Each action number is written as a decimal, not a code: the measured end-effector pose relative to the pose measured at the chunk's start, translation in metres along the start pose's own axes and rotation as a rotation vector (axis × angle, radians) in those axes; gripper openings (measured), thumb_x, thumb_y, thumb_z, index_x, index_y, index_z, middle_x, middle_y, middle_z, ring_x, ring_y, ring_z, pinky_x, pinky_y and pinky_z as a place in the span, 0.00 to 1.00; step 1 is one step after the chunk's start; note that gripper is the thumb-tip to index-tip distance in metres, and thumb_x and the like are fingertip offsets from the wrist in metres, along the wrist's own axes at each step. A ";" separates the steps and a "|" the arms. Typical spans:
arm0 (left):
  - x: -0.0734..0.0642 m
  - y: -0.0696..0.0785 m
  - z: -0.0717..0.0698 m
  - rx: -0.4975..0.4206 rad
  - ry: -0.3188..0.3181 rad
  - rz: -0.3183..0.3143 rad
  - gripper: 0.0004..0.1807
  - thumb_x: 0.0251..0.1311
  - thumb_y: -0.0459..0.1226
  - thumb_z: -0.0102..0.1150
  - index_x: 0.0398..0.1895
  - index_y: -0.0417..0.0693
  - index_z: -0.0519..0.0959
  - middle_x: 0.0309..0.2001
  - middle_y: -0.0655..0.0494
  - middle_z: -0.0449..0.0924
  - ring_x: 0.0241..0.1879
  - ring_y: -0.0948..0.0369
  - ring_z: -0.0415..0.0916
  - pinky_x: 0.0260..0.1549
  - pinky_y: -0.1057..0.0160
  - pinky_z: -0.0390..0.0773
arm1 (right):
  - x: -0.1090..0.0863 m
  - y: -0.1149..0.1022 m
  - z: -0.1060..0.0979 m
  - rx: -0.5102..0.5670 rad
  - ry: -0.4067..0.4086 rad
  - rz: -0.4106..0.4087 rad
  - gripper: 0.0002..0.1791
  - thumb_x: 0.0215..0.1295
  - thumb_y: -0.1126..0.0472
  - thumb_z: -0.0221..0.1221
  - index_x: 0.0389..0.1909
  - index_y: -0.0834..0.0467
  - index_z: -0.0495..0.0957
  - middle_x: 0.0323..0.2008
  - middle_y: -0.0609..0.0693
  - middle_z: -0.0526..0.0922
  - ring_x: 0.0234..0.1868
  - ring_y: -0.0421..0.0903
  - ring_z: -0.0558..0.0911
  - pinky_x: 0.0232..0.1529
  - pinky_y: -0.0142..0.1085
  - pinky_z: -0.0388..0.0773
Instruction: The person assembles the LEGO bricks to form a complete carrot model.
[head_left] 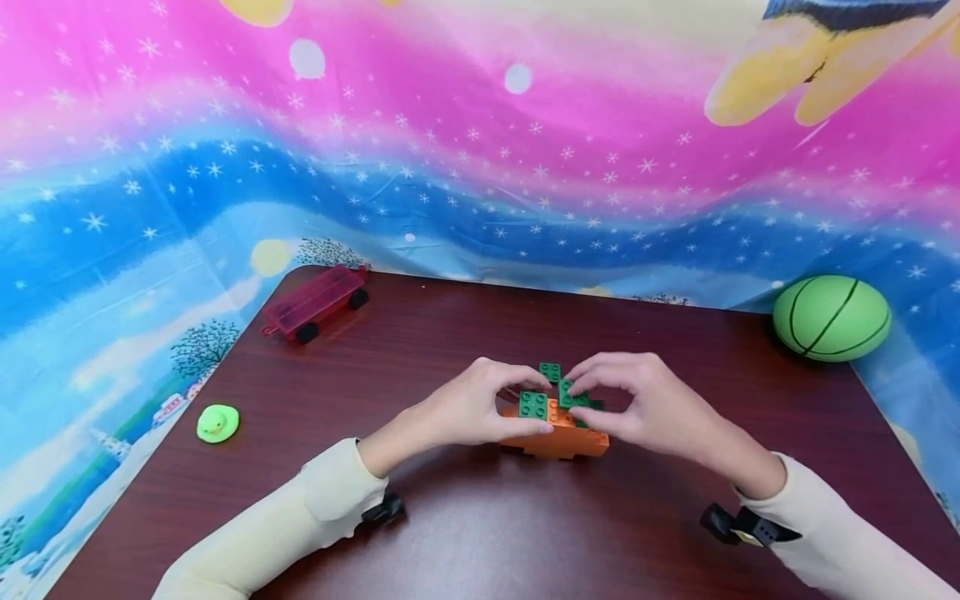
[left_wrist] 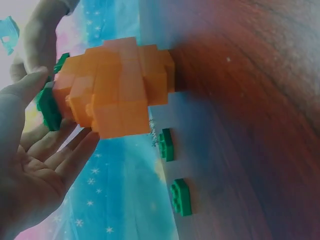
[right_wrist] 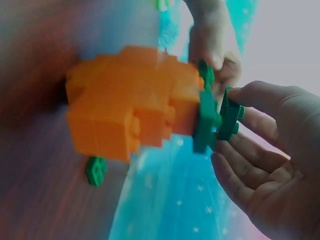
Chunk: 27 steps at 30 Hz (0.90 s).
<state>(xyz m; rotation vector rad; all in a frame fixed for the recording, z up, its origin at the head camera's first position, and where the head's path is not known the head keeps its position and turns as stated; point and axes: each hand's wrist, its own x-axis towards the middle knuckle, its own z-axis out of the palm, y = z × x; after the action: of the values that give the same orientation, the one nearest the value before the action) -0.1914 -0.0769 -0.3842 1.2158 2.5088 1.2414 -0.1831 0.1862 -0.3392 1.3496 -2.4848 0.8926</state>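
An orange build of toy bricks (head_left: 558, 437) stands on the table, stepped in shape in both wrist views. A green brick (head_left: 532, 405) sits on the left of its top, and another green brick (right_wrist: 203, 125) on the right. My left hand (head_left: 480, 404) grips around the left end, thumb at the front and fingers behind. With thumb and fingertips, my right hand (head_left: 648, 408) pinches a further green brick (right_wrist: 230, 117) just above the right-hand one, tilted, studs facing up. Behind the build, loose green bricks (left_wrist: 181, 197) lie on the table.
A clear red toy wagon (head_left: 318, 304) with black wheels stands at the back left corner. Near the left edge is a small lime-green duck toy (head_left: 218, 424). A green ball (head_left: 831, 318) rests at the back right corner. A printed cloth (head_left: 465, 183) hangs behind the brown table (head_left: 480, 533).
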 end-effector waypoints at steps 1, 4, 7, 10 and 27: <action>-0.001 0.001 -0.001 -0.013 0.010 0.008 0.22 0.61 0.46 0.73 0.56 0.50 0.83 0.48 0.59 0.89 0.43 0.70 0.84 0.41 0.63 0.86 | -0.001 -0.002 0.002 0.008 -0.016 0.005 0.11 0.55 0.63 0.75 0.39 0.49 0.88 0.44 0.44 0.89 0.41 0.37 0.87 0.38 0.24 0.81; -0.003 0.003 -0.003 -0.034 0.019 0.026 0.19 0.61 0.42 0.73 0.53 0.47 0.84 0.45 0.57 0.89 0.41 0.69 0.86 0.41 0.62 0.87 | -0.004 -0.004 0.008 0.034 -0.050 0.037 0.10 0.57 0.62 0.75 0.39 0.49 0.89 0.45 0.45 0.89 0.31 0.32 0.82 0.27 0.26 0.77; -0.004 0.004 -0.003 -0.037 0.017 0.029 0.18 0.60 0.40 0.73 0.52 0.46 0.85 0.44 0.56 0.90 0.39 0.69 0.87 0.41 0.63 0.87 | -0.005 -0.005 0.011 0.057 -0.070 0.060 0.09 0.58 0.62 0.74 0.39 0.49 0.90 0.46 0.46 0.89 0.22 0.28 0.73 0.19 0.26 0.70; -0.004 0.004 -0.003 -0.042 0.019 0.032 0.17 0.60 0.39 0.73 0.51 0.45 0.85 0.44 0.55 0.90 0.39 0.68 0.87 0.41 0.64 0.87 | -0.004 -0.005 0.013 0.058 -0.077 0.062 0.09 0.58 0.62 0.74 0.39 0.50 0.90 0.46 0.47 0.89 0.21 0.27 0.71 0.20 0.25 0.71; -0.003 0.002 -0.004 -0.032 0.013 0.041 0.17 0.60 0.38 0.73 0.51 0.45 0.85 0.46 0.55 0.90 0.40 0.69 0.87 0.40 0.64 0.87 | -0.006 -0.004 0.015 0.059 -0.050 0.090 0.06 0.59 0.60 0.74 0.37 0.49 0.91 0.47 0.48 0.91 0.18 0.24 0.68 0.17 0.22 0.65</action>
<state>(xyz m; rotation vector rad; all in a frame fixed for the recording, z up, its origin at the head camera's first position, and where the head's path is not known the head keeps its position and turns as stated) -0.1900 -0.0808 -0.3812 1.2625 2.4748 1.2984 -0.1741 0.1800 -0.3525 1.3021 -2.5955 0.9695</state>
